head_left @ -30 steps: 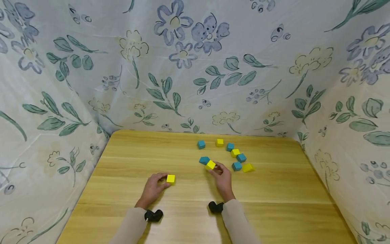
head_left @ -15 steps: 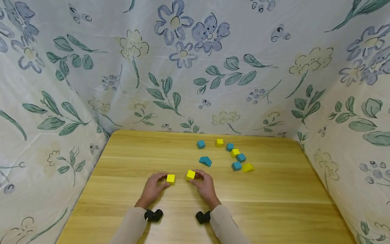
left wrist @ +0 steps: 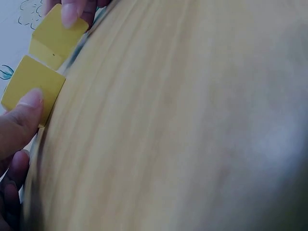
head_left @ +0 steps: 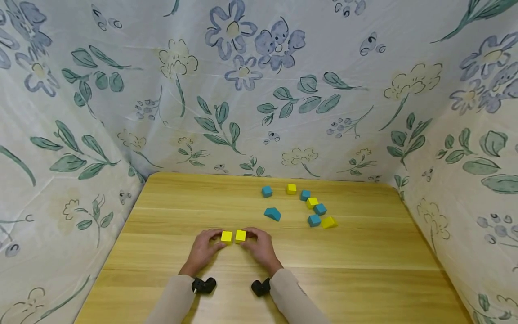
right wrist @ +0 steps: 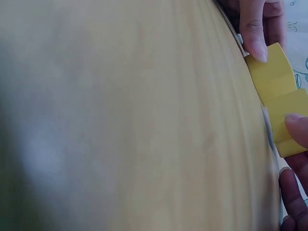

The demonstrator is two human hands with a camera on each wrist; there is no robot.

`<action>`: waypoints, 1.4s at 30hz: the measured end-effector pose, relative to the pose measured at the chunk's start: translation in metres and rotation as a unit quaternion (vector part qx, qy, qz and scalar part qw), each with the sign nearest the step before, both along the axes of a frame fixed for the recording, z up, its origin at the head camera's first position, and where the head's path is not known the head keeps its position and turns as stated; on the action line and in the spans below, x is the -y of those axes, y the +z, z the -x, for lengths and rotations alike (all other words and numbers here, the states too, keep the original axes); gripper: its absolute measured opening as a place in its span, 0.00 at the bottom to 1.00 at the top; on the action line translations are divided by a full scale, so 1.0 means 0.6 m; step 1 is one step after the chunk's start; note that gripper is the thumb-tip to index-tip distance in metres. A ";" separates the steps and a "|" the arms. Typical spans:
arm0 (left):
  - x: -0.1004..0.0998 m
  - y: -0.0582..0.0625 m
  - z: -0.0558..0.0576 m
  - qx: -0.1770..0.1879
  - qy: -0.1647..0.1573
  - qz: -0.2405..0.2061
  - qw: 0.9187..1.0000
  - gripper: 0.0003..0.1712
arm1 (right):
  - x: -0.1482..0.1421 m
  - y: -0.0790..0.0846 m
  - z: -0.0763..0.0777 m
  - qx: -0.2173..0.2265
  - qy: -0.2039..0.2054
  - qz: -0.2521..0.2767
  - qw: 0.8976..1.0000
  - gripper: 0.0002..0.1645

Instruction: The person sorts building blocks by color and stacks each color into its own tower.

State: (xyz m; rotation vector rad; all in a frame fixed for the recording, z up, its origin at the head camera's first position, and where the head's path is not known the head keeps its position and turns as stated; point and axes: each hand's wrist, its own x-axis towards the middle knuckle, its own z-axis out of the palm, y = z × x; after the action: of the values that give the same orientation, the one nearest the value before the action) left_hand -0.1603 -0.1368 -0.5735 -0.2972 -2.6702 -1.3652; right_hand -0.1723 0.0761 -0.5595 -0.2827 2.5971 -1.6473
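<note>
Two yellow cubes are held side by side over the front middle of the table, with a narrow gap between them in the head view. My left hand [head_left: 204, 251] pinches the left yellow cube [head_left: 226, 237] between thumb and fingers. The right yellow cube [head_left: 240, 236] is pinched by my right hand [head_left: 261, 249]. In the left wrist view my left thumb [left wrist: 24, 118] presses the near face of the left cube [left wrist: 36, 86]. The right wrist view shows my right thumb [right wrist: 298, 129] on the right cube [right wrist: 287, 108], which overlaps the other cube [right wrist: 272, 74] there.
Behind the hands lies a blue triangular block [head_left: 273, 214]. Farther back are a blue cube [head_left: 267, 191] and a yellow cube [head_left: 291, 189]. To the right, several blue and yellow cubes cluster by a yellow triangular block [head_left: 329, 222]. Floral cloth [head_left: 259, 135] surrounds the wooden table [head_left: 182, 198].
My right hand has carried its yellow cube from beside the blue triangular block leftward and nearer, up beside the left cube. My left hand has stayed in place with its cube.
</note>
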 end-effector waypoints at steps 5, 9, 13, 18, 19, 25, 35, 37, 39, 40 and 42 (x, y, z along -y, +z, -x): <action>0.000 -0.001 0.000 -0.004 -0.001 -0.002 1.000 0.23 | 0.003 0.001 0.001 -0.014 0.003 -0.048 0.999 0.19; 0.001 0.000 0.000 -0.015 -0.001 0.000 1.000 0.22 | 0.005 0.001 0.002 -0.033 0.013 -0.067 0.997 0.20; 0.001 0.000 0.001 -0.019 -0.004 0.003 1.000 0.22 | 0.007 -0.002 0.004 -0.043 0.020 -0.071 0.996 0.19; 0.001 0.002 0.002 -0.017 -0.007 0.004 1.000 0.22 | 0.010 -0.004 0.005 -0.044 0.022 -0.074 0.996 0.20; 0.001 0.003 0.002 -0.017 -0.007 0.003 1.000 0.22 | 0.011 -0.004 0.005 -0.045 0.021 -0.074 0.996 0.20; 0.001 0.003 0.002 -0.013 -0.006 0.001 1.000 0.22 | 0.011 -0.003 0.004 -0.042 0.016 -0.061 0.997 0.20; 0.000 0.002 0.002 -0.020 -0.008 0.000 1.000 0.22 | 0.011 -0.004 0.002 -0.048 0.014 -0.066 0.997 0.21; 0.000 0.002 0.001 -0.020 -0.008 0.002 1.000 0.22 | 0.011 -0.004 0.002 -0.044 0.014 -0.065 0.997 0.22; 0.000 0.001 0.001 -0.019 -0.007 0.003 1.000 0.22 | 0.011 -0.003 0.002 -0.040 0.014 -0.065 0.997 0.22; 0.000 0.002 0.001 -0.019 -0.007 0.003 1.000 0.22 | 0.012 -0.002 0.001 -0.038 0.015 -0.064 0.997 0.22; 0.000 0.001 0.001 -0.017 -0.006 0.001 1.000 0.22 | 0.012 -0.001 0.000 -0.033 0.016 -0.060 0.998 0.22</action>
State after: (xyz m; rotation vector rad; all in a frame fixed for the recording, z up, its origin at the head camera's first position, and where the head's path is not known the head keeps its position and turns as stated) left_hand -0.1607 -0.1369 -0.5726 -0.3339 -2.6474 -1.3477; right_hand -0.1724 0.0691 -0.5598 -0.3749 2.7117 -1.4891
